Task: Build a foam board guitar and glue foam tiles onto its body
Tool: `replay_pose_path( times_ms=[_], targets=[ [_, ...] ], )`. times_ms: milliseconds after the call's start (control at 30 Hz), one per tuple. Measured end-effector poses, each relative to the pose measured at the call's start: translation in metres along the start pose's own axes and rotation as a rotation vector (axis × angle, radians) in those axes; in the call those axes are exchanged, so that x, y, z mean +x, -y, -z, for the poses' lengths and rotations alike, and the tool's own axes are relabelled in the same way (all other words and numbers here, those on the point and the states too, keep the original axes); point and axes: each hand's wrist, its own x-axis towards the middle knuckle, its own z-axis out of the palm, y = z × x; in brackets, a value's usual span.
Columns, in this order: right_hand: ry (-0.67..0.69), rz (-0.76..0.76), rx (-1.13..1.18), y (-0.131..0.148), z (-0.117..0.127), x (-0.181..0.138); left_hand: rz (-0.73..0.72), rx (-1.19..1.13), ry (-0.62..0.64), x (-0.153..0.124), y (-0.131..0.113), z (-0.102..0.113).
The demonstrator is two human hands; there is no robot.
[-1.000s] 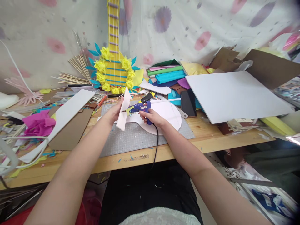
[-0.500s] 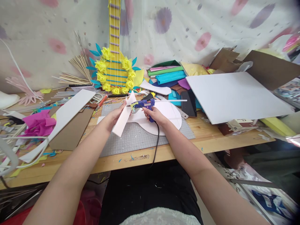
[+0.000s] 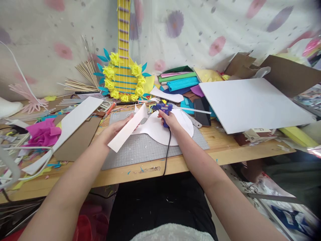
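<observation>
A blue glue gun (image 3: 164, 107) with a long clear glue stick out of its back sits in my right hand (image 3: 168, 119), fingers wrapped round its handle. Its nozzle points left. My left hand (image 3: 117, 129) grips a white foam board strip (image 3: 129, 129), held tilted, with part of the fingers hidden behind it. Beneath both hands a white guitar-shaped board (image 3: 160, 129) lies on the grey cutting mat (image 3: 125, 155). The gun's black cord hangs over the table edge.
A yellow paper guitar (image 3: 122, 78) with flowers stands at the back. A large white board (image 3: 253, 103) and a phone (image 3: 202, 112) lie right. White board offcuts (image 3: 77, 115), pink crepe paper (image 3: 43, 131) and scissors (image 3: 104, 106) lie left.
The glue gun has moved right, away from the strip. My left hand has brought the strip slightly left and down and turned its broad face more toward me.
</observation>
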Motion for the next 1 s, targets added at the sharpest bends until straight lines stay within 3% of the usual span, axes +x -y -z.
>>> replay_pose_path(
  times_ms=[467,633,1000],
  targets=[
    [0.042,0.051,0.053,-0.003,0.001,0.003,0.009,-0.009,-0.066,-0.006,0.000,-0.004],
    [0.038,0.025,0.048,-0.002,0.000,0.002,-0.003,-0.065,-0.013,0.001,0.002,0.002],
    [0.325,-0.009,-0.032,-0.004,-0.010,-0.011,-0.019,-0.131,-0.002,0.003,-0.001,0.002]
  ],
)
